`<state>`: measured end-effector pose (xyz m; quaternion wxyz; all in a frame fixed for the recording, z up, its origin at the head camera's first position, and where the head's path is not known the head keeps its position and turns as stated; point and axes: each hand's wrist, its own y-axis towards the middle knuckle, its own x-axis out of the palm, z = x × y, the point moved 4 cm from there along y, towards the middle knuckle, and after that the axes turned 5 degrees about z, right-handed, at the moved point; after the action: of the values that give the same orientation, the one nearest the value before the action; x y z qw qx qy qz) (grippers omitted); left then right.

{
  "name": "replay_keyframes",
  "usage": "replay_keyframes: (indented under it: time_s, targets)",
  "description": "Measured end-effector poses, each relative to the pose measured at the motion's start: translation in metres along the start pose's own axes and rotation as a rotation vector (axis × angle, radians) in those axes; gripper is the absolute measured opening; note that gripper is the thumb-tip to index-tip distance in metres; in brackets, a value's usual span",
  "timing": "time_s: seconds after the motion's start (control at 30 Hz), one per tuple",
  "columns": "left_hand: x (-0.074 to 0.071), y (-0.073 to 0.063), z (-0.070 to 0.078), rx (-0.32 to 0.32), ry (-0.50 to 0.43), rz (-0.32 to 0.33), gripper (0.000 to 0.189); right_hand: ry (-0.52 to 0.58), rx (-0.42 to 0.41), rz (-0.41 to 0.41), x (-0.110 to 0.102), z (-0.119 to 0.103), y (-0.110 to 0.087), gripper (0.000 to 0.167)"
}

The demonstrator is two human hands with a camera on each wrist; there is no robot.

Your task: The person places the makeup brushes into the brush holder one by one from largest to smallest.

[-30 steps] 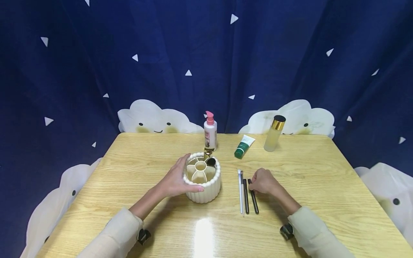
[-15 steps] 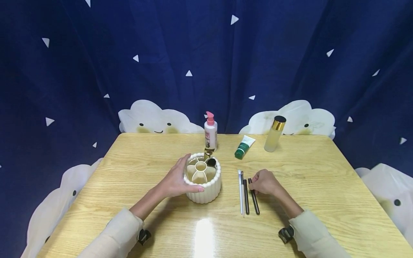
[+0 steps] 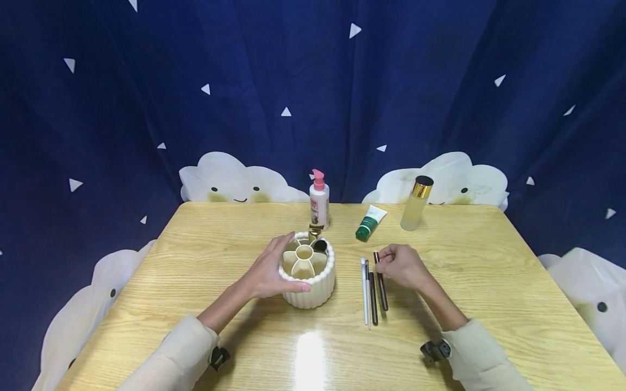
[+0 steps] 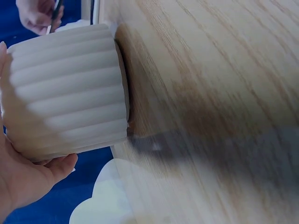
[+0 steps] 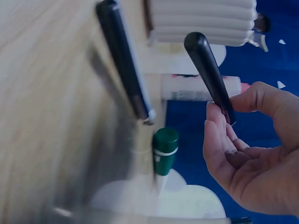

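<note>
My left hand (image 3: pixel 268 271) grips the side of a cream ribbed, round makeup organizer (image 3: pixel 313 290), thumb across its front and fingers behind. Several compartments surround a round middle one. A gold-coloured piece (image 3: pixel 315 232) and a dark-bristled makeup brush (image 3: pixel 320 246) stand in its back right part. My right hand (image 3: pixel 402 265) pinches a slim black makeup pen (image 3: pixel 382 293) near its upper end, and in the right wrist view the pen is raised off the table. Left of it lie a second black pen (image 3: pixel 374 304), a thin makeup brush (image 3: pixel 368 293) and a white-handled one (image 3: pixel 364 298).
Behind the organizer stands a white pump bottle (image 3: pixel 319 206) with a pink top. A green and white tube (image 3: pixel 370 222) lies right of it. Farther right is a frosted bottle (image 3: pixel 413 212) with a gold and black cap. A blue curtain (image 3: pixel 313 81) hangs behind the wooden table (image 3: pixel 220 228).
My right hand has lifted the black pen off the table and moved it slightly away from me. My left hand stays on the organizer.
</note>
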<state>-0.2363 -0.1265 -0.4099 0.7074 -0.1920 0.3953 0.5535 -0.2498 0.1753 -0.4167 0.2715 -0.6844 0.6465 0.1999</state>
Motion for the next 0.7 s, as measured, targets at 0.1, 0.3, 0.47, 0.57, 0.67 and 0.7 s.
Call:
replay_keyframes:
  time_s: [0.1,0.3,0.47,0.57,0.67,0.7]
  targets:
    - [0.001,0.0,-0.001,0.004,0.011,-0.007,0.122,0.005,-0.04,0.034,-0.003,-0.01,-0.002,0.028]
    - [-0.001,0.0,0.0,0.046,0.034,-0.036,0.117,0.061,-0.139,0.104,-0.008,-0.033,-0.011,0.024]
    - [-0.003,-0.001,0.001,0.059,0.05,-0.061,0.111,0.165,-0.181,0.152,-0.012,-0.05,-0.018,0.023]
    - [-0.004,-0.001,0.001,0.05,0.05,-0.066,0.111,0.251,-0.2,0.184,-0.013,-0.059,-0.021,0.025]
    - [-0.003,-0.001,0.0,0.036,0.046,-0.065,0.112,0.347,-0.217,0.219,-0.011,-0.066,-0.022,0.026]
    - [-0.003,-0.001,-0.001,0.031,0.045,-0.062,0.112,0.374,-0.225,0.229,-0.01,-0.068,-0.022,0.026]
